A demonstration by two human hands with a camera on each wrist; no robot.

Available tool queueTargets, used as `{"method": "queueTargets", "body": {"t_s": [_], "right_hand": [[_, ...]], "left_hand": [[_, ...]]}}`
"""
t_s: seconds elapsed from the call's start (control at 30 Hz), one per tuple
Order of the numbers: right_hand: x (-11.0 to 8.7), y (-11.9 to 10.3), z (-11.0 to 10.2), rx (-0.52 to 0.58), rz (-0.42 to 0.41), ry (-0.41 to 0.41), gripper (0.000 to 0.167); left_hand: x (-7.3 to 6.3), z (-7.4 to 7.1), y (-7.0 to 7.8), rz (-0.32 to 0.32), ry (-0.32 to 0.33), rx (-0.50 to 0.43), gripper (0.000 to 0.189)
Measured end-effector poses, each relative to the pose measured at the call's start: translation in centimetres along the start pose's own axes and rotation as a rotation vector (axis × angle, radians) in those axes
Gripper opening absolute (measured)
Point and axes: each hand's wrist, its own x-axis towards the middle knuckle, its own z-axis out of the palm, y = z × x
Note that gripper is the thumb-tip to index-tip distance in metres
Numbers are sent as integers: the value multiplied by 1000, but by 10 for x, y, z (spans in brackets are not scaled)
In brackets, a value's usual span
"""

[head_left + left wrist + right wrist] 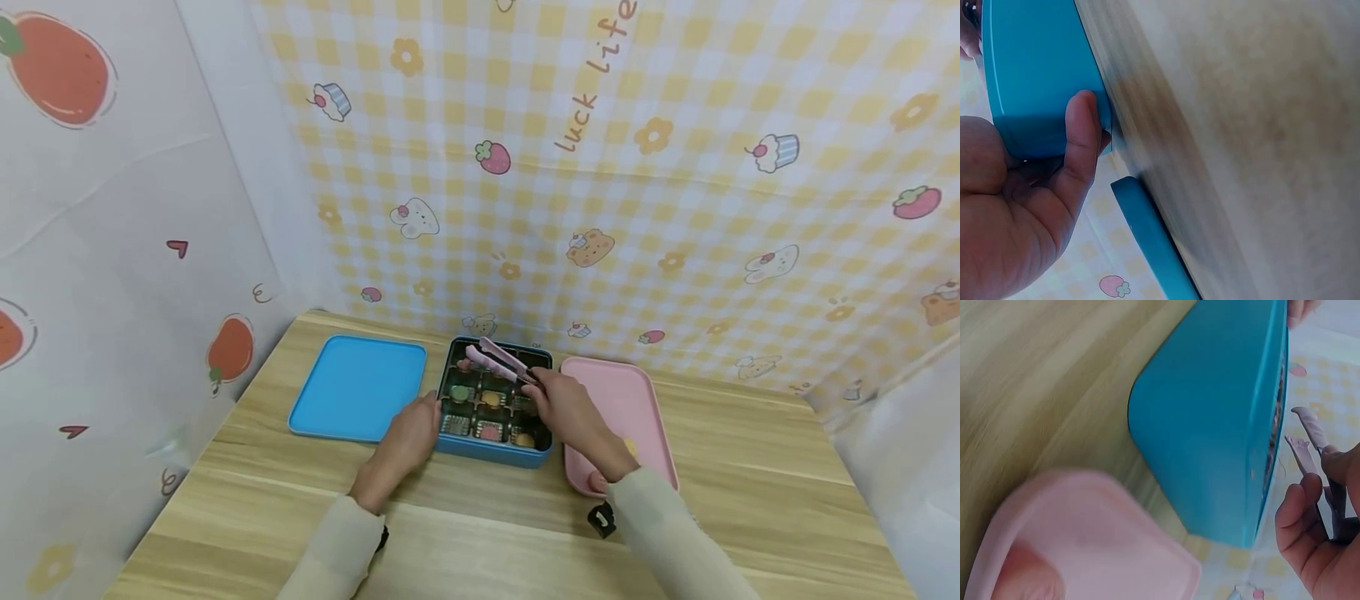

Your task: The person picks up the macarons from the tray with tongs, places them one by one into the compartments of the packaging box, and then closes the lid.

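In the head view, my left hand (407,433) holds the near left corner of a blue box (491,454), with one finger lying along its side in the left wrist view. The box stands open and is split into compartments, several with small cookie-like pieces, including a green piece (461,393) and a pink piece (490,431). My right hand (573,408) grips a pair of pink tongs (491,362) over the box. Their tips are apart above the far left compartments, near a reddish piece (464,365). Whether they touch it I cannot tell.
A flat blue lid (360,387) lies left of the box. On the right is a pink tray (618,387) with a red piece (597,482) and a yellow piece (630,447), partly covered by my right forearm. A patterned cloth (600,167) hangs behind the wooden table (465,533).
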Motion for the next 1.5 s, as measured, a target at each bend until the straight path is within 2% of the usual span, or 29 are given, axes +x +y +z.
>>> {"method": "queueTargets", "body": {"t_s": [0.4, 0.57, 0.8, 0.93, 1.03, 1.17, 1.3, 1.5], "right_hand": [[-30, 31, -30, 29, 2, 73, 10], [-49, 45, -40, 1, -28, 123, 8], [-77, 60, -56, -4, -33, 127, 8], [-95, 69, -60, -45, -42, 154, 3], [-108, 77, -61, -76, -37, 174, 11], [-124, 87, -64, -90, 2, 176, 21], [-137, 96, -67, -97, 34, 160, 24], [-158, 107, -70, -121, 39, 126, 23]], "left_hand": [[0, -1, 0, -10, -22, 10, 35], [0, 0, 1, -8, -24, 1, 35], [1, -1, -1, -16, -17, -24, 26], [0, -1, 0, -10, -12, -13, 31], [-1, 0, 0, 1, -11, -7, 33], [-1, 1, 0, 6, -9, -11, 27], [0, 2, 0, 9, -6, -11, 23], [1, 0, 0, -8, -17, -26, 24]]}}
